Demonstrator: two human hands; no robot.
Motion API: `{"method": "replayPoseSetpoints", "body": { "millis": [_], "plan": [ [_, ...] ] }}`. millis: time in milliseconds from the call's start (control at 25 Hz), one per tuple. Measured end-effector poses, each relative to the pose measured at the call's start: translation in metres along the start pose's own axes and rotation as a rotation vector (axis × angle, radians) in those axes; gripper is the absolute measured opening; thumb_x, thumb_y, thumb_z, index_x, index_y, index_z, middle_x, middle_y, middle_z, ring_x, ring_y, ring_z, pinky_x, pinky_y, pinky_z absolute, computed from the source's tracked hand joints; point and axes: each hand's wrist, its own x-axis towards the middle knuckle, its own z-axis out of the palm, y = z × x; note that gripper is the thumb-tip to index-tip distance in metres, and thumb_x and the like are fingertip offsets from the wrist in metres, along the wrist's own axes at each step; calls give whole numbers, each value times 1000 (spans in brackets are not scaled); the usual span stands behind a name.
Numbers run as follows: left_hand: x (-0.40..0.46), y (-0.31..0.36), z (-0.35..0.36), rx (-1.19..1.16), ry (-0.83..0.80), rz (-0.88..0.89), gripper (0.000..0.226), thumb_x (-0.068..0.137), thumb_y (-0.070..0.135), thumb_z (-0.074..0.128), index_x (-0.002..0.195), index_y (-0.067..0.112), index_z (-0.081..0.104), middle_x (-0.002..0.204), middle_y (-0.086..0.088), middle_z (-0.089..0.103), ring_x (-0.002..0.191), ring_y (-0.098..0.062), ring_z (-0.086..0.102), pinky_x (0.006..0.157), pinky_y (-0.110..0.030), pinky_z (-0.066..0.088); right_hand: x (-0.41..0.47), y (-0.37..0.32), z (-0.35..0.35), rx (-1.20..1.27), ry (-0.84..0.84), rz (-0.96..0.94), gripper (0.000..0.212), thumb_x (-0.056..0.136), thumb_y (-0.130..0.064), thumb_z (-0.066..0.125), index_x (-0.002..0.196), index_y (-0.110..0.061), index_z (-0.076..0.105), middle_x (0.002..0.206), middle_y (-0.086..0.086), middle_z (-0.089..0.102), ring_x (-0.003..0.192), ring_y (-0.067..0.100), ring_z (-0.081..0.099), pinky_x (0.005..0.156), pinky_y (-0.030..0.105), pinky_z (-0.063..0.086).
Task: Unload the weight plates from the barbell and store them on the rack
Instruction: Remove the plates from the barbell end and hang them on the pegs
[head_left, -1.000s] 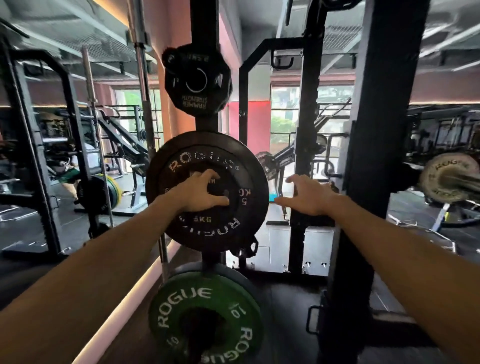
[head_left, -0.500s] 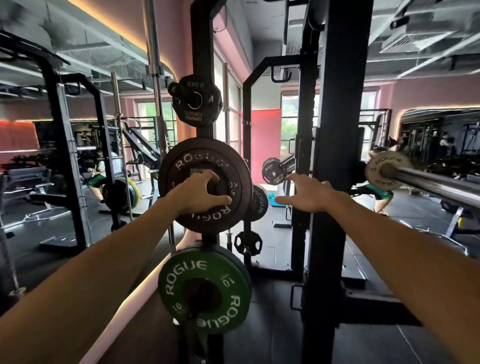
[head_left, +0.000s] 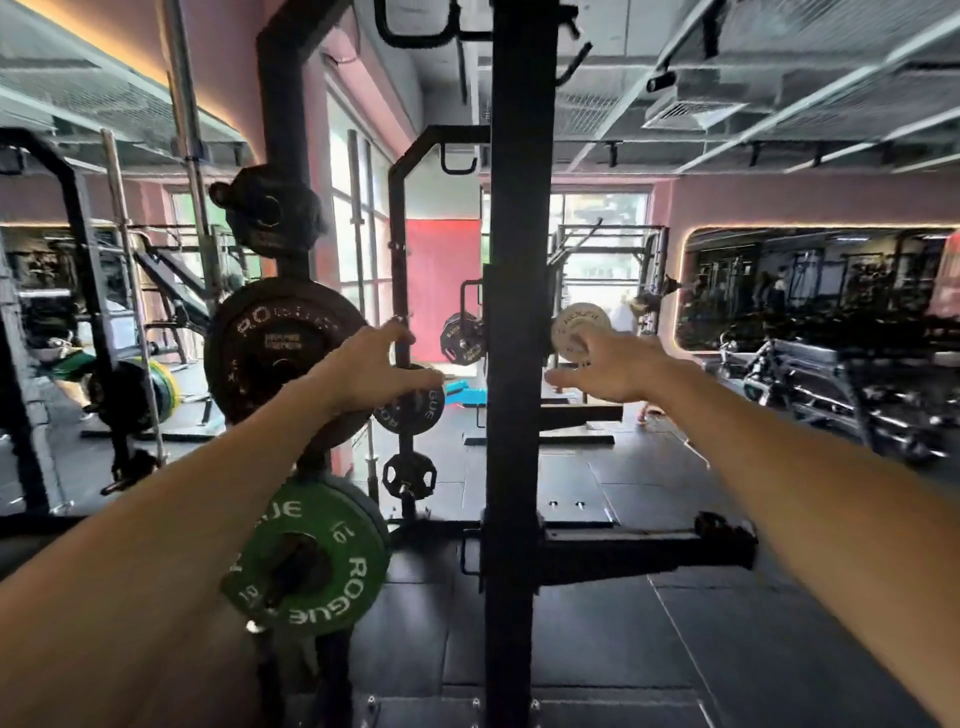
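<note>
A black Rogue 5 kg plate (head_left: 270, 353) hangs on a peg of the rack's left upright (head_left: 283, 104). A smaller black plate (head_left: 267, 213) sits above it and a green 10 kg plate (head_left: 311, 564) below. My left hand (head_left: 371, 374) hovers at the black plate's right edge, fingers apart, holding nothing. My right hand (head_left: 618, 369) is stretched out to the right of the centre upright (head_left: 519, 312), fingers spread and empty. A white plate (head_left: 579, 327) shows just beyond its fingers. The barbell is hidden.
The black centre upright stands between my arms, with a low crossbeam (head_left: 649, 551) running right from it. A small Rogue plate (head_left: 415, 410) and a grip plate (head_left: 408, 475) hang on a farther post. Benches and machines (head_left: 831, 384) fill the right side. The floor is dark rubber mat (head_left: 597, 649).
My left hand has come off the middle of the black 5 kg plate and slid to its right edge. My right hand has moved right, past the centre upright. The view has turned right.
</note>
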Motion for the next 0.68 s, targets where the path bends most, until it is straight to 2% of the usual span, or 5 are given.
{"method": "replayPoseSetpoints", "body": {
  "millis": [80,280,400,560,680],
  "plan": [
    [10,36,17,-33,-18,39,68,78,58,69,130,20,48,136,-11,52,118,-27,52,100,-39,42,-9,35,-13,42,-2,32,84,76,-76,51,143,-27,33,142,7,48,125,31,49,106,45,34],
    [49,112,73,-75,-30,88,70,79,55,71,134,18,47,133,-10,51,111,-22,51,89,-30,39,-11,134,-33,145,-5,104,106,60,-86,46,144,-23,32,146,8,45,126,31,50,104,48,40],
    [75,139,95,-78,-14,68,70,79,57,69,135,20,45,138,-10,47,122,-26,48,97,-36,40,5,187,-30,170,-12,126,90,75,-75,49,144,-20,34,145,9,46,124,30,50,102,47,41],
    [115,152,127,-52,37,11,65,81,57,65,132,22,46,134,-11,51,119,-26,52,99,-40,43,46,238,-15,178,-22,92,78,83,-69,44,141,-16,37,140,11,49,118,32,53,99,46,44],
    [145,147,146,-17,54,-33,57,88,51,60,132,18,46,133,-12,54,115,-27,55,97,-39,44,82,255,2,187,-51,50,68,93,-58,43,141,-11,36,136,14,51,115,31,53,95,39,43]
  ]
}}
